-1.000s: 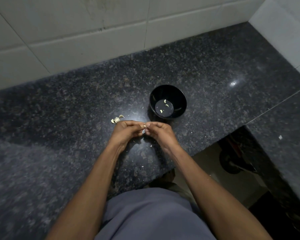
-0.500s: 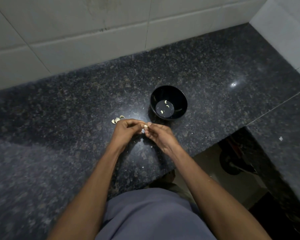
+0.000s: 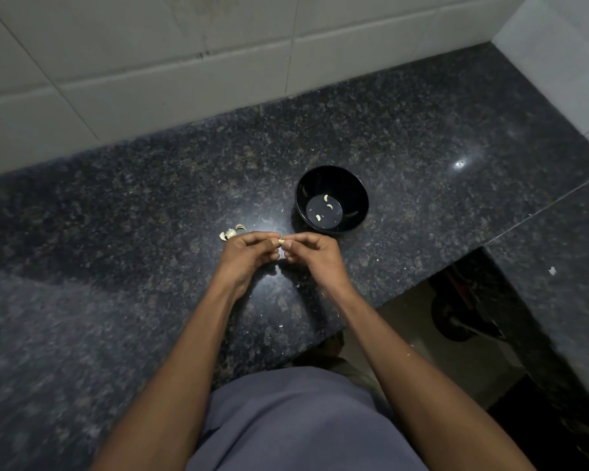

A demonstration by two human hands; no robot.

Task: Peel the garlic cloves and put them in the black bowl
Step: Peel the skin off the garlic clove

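Both hands up over the counter, mid-peel: left hand [image 3: 249, 253] and right hand [image 3: 312, 254] meet fingertip to fingertip, both pinching 1 small pale garlic clove [image 3: 281, 241] between them, other fingers curled in. Clove sits in the air just in front of the small round black bowl [image 3: 361, 195], not touching it. Bowl already has 3 peeled pale cloves [image 3: 329, 206] on its flat bottom. Little heap of unpeeled cloves and papery skin [image 3: 231, 232] lies on the stone just beyond the left knuckles. To do this well, I'd say: hold the clove steady with the left, let the right thumbnail catch the skin at the tip and strip along the length, keep it low so a slip lands on the counter, then drop it into the bowl, not the skin. Surface is a dark speckled polished granite countertop [image 3: 439, 130], scattered with tiny white skin flecks, 1 bright light glare. Behind it, large off-white wall tiles [image 3: 150, 62]; counter turns a corner on the right, open gap below showing floor and something dark I can't make out.
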